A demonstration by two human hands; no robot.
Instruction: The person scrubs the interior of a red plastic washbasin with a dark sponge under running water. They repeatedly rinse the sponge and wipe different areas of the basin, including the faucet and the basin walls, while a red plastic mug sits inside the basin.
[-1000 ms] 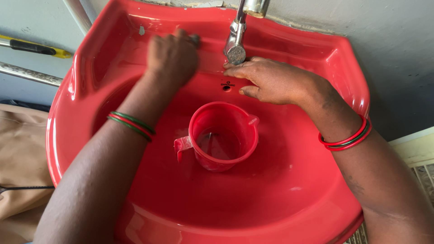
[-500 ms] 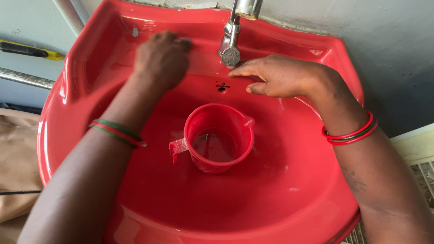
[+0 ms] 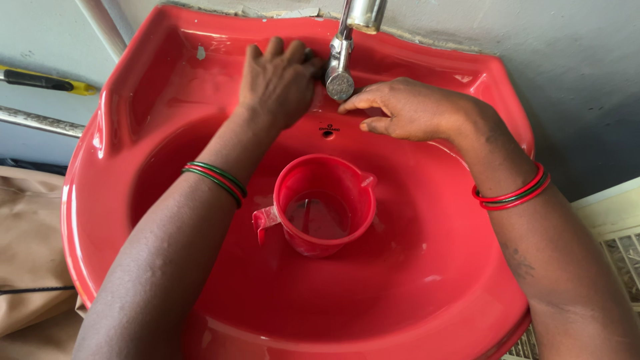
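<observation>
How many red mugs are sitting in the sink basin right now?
1. The red mug stands upright in the middle of the red sink, below the tap, holding a little water. The forearms cover part of the basin, so something might be hidden.

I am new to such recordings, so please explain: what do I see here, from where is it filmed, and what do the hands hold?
The picture comes from a camera worn on a person's head, looking down at their own two bare hands. Both reach to the back of a red basin fixed to a wall. The left hand rests on the ledge beside a metal tap. The right hand lies on the other side, fingers near the spout. Neither clearly grips anything. A red jug with some water stands in the bowl. Each wrist wears bangles.
</observation>
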